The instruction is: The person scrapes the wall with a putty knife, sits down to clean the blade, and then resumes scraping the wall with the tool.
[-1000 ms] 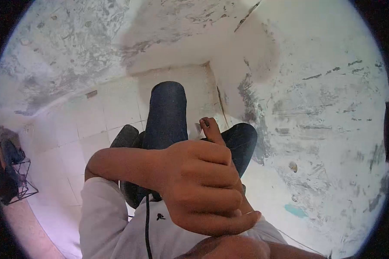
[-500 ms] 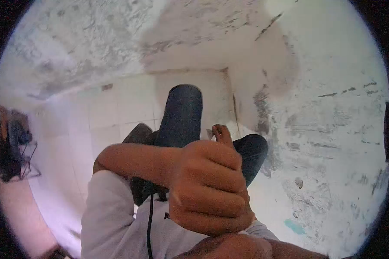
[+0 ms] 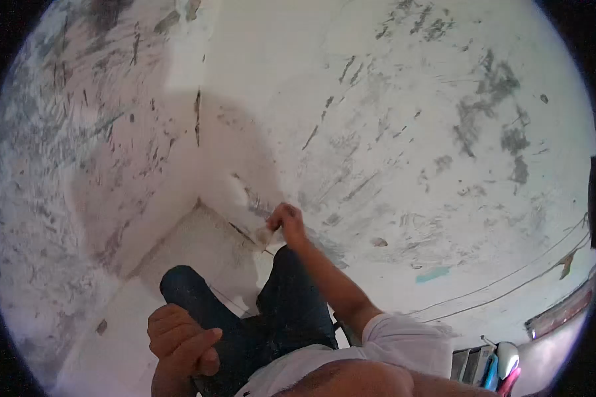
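My right hand point(image 3: 286, 220) reaches forward to the foot of the patchy wall, near the room's corner. Its fingers are closed round a small pale flat tool point(image 3: 265, 236) pointing down and left; blur hides its exact kind. My left hand point(image 3: 180, 337) is held over my left leg, at the lower left. Its fingers are curled into a loose fist with the thumb along the side, and no object shows in it. My knees, in dark trousers point(image 3: 235, 308), are bent between the two hands.
The scuffed white wall point(image 3: 404, 165) meets a second stained wall point(image 3: 106, 172) at a corner. Pale floor tiles point(image 3: 192, 245) lie below. A cable point(image 3: 503, 301) runs along the wall at right. Blue, white and pink items point(image 3: 503, 364) stand at the lower right.
My view has turned right toward the wall. My left fist has dropped from close in front of the camera to the lower left. My right hand, formerly half hidden, now shows outstretched against the wall.
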Demonstrator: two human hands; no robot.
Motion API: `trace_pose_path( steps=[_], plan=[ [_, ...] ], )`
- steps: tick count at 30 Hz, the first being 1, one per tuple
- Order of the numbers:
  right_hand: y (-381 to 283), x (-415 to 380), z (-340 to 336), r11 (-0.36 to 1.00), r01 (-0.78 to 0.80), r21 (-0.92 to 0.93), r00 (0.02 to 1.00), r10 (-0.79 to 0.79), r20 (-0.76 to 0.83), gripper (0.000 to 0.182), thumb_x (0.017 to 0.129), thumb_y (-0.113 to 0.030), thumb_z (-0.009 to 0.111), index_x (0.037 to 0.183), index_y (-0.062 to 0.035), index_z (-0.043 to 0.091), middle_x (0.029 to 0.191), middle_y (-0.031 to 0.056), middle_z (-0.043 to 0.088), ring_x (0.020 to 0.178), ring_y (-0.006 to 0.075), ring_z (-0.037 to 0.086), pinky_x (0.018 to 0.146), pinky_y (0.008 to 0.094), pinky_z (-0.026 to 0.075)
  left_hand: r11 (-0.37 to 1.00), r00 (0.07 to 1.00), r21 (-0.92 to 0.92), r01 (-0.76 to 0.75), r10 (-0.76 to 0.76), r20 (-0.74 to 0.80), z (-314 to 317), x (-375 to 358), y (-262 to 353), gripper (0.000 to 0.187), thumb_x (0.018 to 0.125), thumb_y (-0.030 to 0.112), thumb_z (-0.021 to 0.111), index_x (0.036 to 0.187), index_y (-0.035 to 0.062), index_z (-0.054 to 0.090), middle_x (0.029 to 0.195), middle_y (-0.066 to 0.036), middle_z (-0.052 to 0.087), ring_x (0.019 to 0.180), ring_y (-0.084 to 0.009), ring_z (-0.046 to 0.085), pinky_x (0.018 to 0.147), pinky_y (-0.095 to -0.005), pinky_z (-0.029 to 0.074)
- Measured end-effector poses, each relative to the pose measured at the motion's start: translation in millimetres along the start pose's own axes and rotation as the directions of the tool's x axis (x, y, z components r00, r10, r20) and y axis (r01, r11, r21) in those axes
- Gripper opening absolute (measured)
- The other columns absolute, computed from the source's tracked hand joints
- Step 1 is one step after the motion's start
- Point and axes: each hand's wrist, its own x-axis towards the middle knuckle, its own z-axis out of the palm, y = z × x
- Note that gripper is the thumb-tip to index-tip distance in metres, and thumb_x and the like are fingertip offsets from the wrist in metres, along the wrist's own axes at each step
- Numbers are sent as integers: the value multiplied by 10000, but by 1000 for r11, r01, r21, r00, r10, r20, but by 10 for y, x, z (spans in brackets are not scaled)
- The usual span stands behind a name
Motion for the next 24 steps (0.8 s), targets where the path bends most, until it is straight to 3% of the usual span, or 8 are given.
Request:
trace_pose_path(
  steps=[3,4,6,11,15,18,19,24],
  plan=[
    [-1433,492,9,926,371,72,922,-359,-142,430,930,-372,558,656,-66,432,572,73,440,523,206,432,534,366,401,996,997,40,83,-83,1,1,-20,-131,254,885,227,571,704,81,672,471,21,472,404,-129,458,434,-288,364],
    [-1735,683,-193,792,608,50,793,-609,6,518,928,-500,521,692,-41,479,590,72,468,546,204,484,514,334,395,991,992,57,124,-125,9,10,-40,-167,244,877,215,568,708,74,673,482,8,476,413,-139,459,441,-297,361],
    [-2599,767,-133,687,710,157,691,-722,37,549,848,-571,586,725,-57,435,597,39,386,562,195,434,512,335,360,984,987,68,162,-163,12,50,-51,-261,235,870,202,565,711,68,674,493,-4,481,423,-149,461,447,-306,359],
    [-3661,1070,-200,632,775,-8,624,-763,171,525,840,-568,555,746,-72,411,584,37,370,509,162,355,472,307,302,955,963,175,241,-257,78,117,-138,-419,232,901,224,568,754,71,663,563,-20,466,490,-169,424,455,-327,308],
    [-4397,800,183,331,941,73,312,-930,193,505,859,-607,398,737,-117,407,523,19,308,461,146,254,448,319,211,956,956,103,273,-282,83,234,-215,-610,209,892,195,566,761,65,663,561,-18,462,483,-177,416,466,-339,321],
    [-4455,1095,113,229,972,57,216,-961,173,472,828,-561,460,681,-114,420,526,10,296,460,143,233,462,317,191,949,945,134,285,-302,126,311,-198,-660,182,886,176,565,783,64,665,561,-14,470,480,-179,412,482,-342,332],
    [-4333,1403,105,324,945,-32,326,-938,121,490,797,-554,507,652,-95,415,518,8,278,457,141,219,472,320,181,953,949,151,264,-284,134,343,-219,-679,182,886,174,562,779,69,663,561,-12,471,477,-181,408,485,-346,335],
    [-4535,1004,257,281,960,5,276,-945,176,557,793,-648,464,613,-138,328,485,-27,217,444,122,179,445,307,126,945,943,167,280,-304,139,285,-197,-661,162,813,163,613,728,39,671,543,-47,495,470,-202,464,491,-355,355]
  ],
)
